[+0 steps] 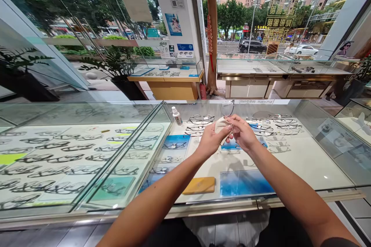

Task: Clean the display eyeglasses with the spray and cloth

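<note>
Our bare forearms (171, 187) stretched over a clear glass-topped bench (307, 162), our left hand (211, 137) and right hand (245, 135), fingers (238, 119) closed on a crumpled beige cloth (221, 124), thin-rimmed round-lensed eyeglasses (227, 108) jutting up between them.

Eyewear shop, glass display counter (313, 166), rows of spectacle frames (52, 145), gold window lettering (280, 21)

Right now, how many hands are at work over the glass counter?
2: the left hand, gripping a beige cloth, and the right hand beside it, fingers at the cloth's edge. No other hand seems hidden there.
</note>
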A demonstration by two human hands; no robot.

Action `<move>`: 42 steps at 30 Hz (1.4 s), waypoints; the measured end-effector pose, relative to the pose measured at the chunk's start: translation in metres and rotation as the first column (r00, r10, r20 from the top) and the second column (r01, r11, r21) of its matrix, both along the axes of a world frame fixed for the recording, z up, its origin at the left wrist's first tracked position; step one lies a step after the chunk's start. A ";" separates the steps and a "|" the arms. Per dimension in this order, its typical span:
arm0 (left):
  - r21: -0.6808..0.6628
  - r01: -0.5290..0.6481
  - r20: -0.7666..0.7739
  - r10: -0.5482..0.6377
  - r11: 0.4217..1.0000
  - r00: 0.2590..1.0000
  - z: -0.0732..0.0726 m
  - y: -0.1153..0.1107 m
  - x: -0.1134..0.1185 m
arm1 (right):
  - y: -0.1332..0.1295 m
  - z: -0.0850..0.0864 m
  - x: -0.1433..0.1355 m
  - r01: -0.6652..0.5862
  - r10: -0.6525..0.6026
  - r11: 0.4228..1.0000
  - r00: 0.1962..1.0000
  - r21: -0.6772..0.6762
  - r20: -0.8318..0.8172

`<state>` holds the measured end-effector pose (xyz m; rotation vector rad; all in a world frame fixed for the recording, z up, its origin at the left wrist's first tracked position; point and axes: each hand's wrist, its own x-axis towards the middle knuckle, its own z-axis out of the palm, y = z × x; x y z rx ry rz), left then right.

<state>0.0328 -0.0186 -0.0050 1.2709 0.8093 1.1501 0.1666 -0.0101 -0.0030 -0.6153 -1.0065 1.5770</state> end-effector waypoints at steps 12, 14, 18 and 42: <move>-0.077 0.172 0.034 -0.170 0.982 0.985 -0.005 0.010 -0.008 | 0.005 0.001 0.006 0.210 -0.208 0.977 0.977 -0.030 0.038; -0.088 0.271 0.074 -0.265 0.959 0.961 -0.003 0.011 -0.011 | 0.007 0.003 0.008 0.216 -0.215 0.976 0.976 -0.029 0.024; -0.038 0.285 0.039 -0.284 0.958 0.958 0.000 0.012 -0.014 | 0.009 0.005 0.009 0.209 -0.209 0.977 0.978 -0.051 0.004; -0.131 0.008 -0.003 -0.008 0.991 1.000 -0.022 0.027 -0.013 | 0.011 0.001 0.010 0.234 -0.234 0.972 0.972 0.009 0.013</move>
